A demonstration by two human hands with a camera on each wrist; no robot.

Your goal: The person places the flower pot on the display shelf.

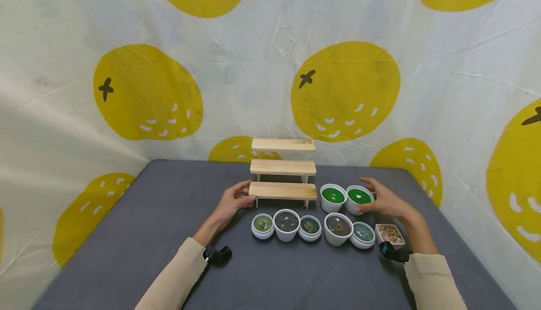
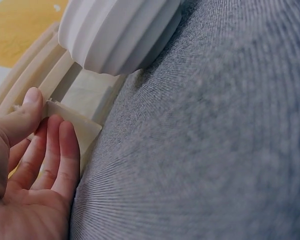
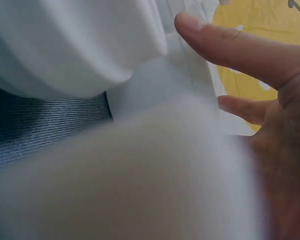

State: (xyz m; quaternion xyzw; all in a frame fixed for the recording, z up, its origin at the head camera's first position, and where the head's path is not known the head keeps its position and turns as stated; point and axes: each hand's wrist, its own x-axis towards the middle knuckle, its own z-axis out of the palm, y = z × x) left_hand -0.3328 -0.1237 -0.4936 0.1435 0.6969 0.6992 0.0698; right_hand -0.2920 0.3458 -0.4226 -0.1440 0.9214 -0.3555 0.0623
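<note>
**Bare left hand (image 1: 230,202) pinched a three-tiered, pale wooden stand (image 1: 282,189) while a bare right hand (image 1: 386,199) spread beside a round white cup of bright green (image 1: 350,205)**

The stand stood near the back of a dark grey ribbed cloth (image 1: 186,197), its planks stepping upward toward the backdrop. At the left end of the lowest plank, the left thumb lay in front and the fingers lay bent behind, gripping the stand between them.

The green cup stood upright on the cloth, to the stand's right. The right thumb and fingers were parted around its right side, thumb in front; whether they pressed on it could not be told. Just to its left stood a matching white cup with green contents (image 1: 333,206).

In front ran a row: a low, ribbed white jar of light green (image 1: 262,235), a white cup of dark grey (image 1: 285,236), a low white jar of dark green (image 1: 310,236), a white cup of grey-brown (image 1: 336,239), a low white jar of teal (image 1: 362,243) and a square white dish of pale brown bits (image 1: 378,235).
</note>
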